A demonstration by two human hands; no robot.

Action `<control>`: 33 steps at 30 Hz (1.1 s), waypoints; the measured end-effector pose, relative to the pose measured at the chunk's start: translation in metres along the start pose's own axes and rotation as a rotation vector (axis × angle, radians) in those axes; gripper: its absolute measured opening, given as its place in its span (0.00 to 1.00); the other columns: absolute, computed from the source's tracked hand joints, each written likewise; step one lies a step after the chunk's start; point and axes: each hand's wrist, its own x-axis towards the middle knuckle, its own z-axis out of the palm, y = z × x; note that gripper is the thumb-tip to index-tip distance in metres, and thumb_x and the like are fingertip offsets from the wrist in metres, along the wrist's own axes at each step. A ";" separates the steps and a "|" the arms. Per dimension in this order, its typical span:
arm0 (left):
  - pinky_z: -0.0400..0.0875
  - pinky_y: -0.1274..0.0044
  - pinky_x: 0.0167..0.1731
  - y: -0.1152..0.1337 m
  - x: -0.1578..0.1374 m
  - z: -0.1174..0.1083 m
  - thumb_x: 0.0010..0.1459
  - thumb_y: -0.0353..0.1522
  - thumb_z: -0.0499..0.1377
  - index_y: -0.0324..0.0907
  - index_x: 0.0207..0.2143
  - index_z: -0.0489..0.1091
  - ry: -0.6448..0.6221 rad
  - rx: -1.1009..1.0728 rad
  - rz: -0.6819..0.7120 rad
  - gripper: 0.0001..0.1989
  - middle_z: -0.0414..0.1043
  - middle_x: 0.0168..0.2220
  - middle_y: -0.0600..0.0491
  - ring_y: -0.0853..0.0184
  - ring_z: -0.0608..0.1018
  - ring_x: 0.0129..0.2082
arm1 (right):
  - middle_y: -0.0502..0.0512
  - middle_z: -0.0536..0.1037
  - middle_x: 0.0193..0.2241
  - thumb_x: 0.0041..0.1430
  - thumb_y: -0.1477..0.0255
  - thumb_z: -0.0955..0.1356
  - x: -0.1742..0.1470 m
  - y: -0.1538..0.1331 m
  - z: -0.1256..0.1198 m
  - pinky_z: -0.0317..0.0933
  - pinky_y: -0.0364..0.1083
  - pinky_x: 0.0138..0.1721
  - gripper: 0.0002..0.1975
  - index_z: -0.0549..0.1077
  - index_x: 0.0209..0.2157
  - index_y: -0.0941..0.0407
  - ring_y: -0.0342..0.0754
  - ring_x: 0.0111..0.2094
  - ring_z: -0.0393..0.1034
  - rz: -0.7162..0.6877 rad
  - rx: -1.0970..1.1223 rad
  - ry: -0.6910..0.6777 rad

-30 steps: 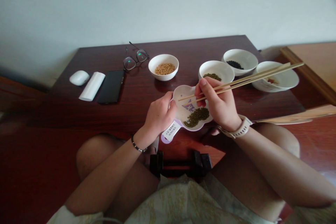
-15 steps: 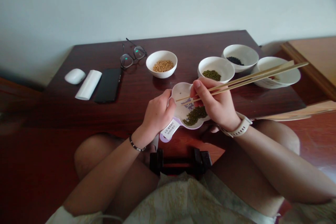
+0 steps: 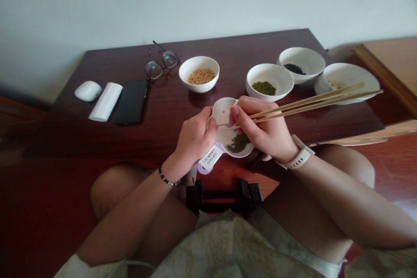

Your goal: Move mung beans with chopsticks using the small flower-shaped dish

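Observation:
My left hand (image 3: 196, 135) is closed on the rim of a white and lilac lobed plate (image 3: 222, 106), whose labelled handle points toward me. Green beans (image 3: 239, 142) lie in the plate's near right lobe, partly covered by my other hand. A pair of wooden chopsticks (image 3: 312, 100) is gripped in my right hand (image 3: 262, 128), with the tips low over the plate near its left side. I cannot make out anything between the tips. Just beyond my right hand stands a white bowl of green beans (image 3: 264, 88).
A bowl of yellow beans (image 3: 201, 77) stands beyond the plate. To the right are a bowl of black beans (image 3: 294, 69) and a bowl with pale pieces (image 3: 337, 84). Glasses (image 3: 162, 65), a black phone (image 3: 130, 102), a white cylinder (image 3: 106, 101) and a rounded white case (image 3: 87, 91) lie left.
My right hand and the chopsticks have shifted slightly left over the plate, and the chopsticks' rear ends have spread apart. The camera view has moved slightly. Both hands keep their hold.

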 end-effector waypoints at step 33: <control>0.64 0.74 0.34 0.003 0.000 0.000 0.76 0.40 0.45 0.44 0.43 0.70 0.002 0.021 0.003 0.17 0.80 0.36 0.50 0.61 0.81 0.36 | 0.52 0.71 0.27 0.77 0.56 0.64 0.000 0.000 -0.001 0.55 0.48 0.36 0.23 0.72 0.31 0.56 0.45 0.31 0.63 -0.027 -0.024 -0.126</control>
